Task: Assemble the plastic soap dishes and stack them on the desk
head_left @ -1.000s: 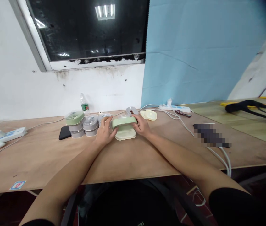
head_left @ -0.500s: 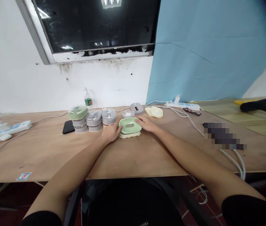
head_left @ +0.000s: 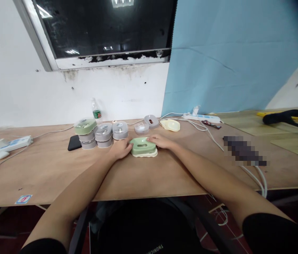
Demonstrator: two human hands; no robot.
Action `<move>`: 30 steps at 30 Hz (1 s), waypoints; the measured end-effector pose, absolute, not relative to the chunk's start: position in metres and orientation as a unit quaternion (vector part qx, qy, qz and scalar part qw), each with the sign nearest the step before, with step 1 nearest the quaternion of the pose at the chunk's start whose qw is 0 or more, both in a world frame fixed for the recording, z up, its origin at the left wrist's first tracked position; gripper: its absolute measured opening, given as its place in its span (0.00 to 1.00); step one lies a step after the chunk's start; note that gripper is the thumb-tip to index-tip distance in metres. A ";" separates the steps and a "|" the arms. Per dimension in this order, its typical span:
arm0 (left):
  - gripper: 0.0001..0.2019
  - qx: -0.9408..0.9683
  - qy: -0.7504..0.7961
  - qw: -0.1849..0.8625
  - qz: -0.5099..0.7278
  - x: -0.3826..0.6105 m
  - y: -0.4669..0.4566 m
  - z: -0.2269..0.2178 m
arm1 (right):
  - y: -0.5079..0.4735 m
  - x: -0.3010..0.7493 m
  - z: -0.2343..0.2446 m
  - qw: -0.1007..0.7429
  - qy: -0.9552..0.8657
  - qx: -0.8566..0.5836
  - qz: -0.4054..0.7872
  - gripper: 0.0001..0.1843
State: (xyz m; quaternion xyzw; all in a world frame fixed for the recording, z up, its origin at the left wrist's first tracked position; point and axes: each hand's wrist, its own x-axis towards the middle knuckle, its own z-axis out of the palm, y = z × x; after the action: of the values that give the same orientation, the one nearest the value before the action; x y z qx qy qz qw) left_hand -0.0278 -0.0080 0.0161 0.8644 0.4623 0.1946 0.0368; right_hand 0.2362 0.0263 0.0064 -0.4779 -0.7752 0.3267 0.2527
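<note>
A green oval soap dish (head_left: 142, 145) with a slot in its middle sits on a cream wavy-edged piece (head_left: 151, 154) on the table in front of me. My left hand (head_left: 121, 148) closes on its left end, with the thumb at the rim. On the opposite end my right hand (head_left: 161, 141) grips the rim, thumb on top. The fingers under both ends are partly hidden. Just behind the dish lie a small clear-wrapped piece (head_left: 141, 128) and a grey oval tray (head_left: 151, 121) with a slot.
Left of my hands stand wrapped grey boxes (head_left: 104, 135) in stacks, one with a green top (head_left: 85, 126). Nearby are a black phone (head_left: 74, 143) and a plastic bottle (head_left: 96, 110). Cream pieces (head_left: 170, 125), a power strip (head_left: 202, 117) and cables lie at right.
Both hands have brought the green dish down and levelled it on the cream piece, and its green side wall now shows. The view has shifted slightly.
</note>
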 end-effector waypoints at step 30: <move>0.25 0.911 0.345 0.088 0.209 -0.032 0.001 0.011 | 0.051 0.240 -0.021 0.336 -0.761 -0.450 0.326 0.17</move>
State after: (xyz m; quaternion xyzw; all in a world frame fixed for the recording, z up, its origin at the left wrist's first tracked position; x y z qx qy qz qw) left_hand -0.0322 0.0007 0.0113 0.9106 0.3452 0.2095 0.0883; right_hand 0.2404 0.0513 -0.0215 -0.4496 -0.7607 0.3264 0.3358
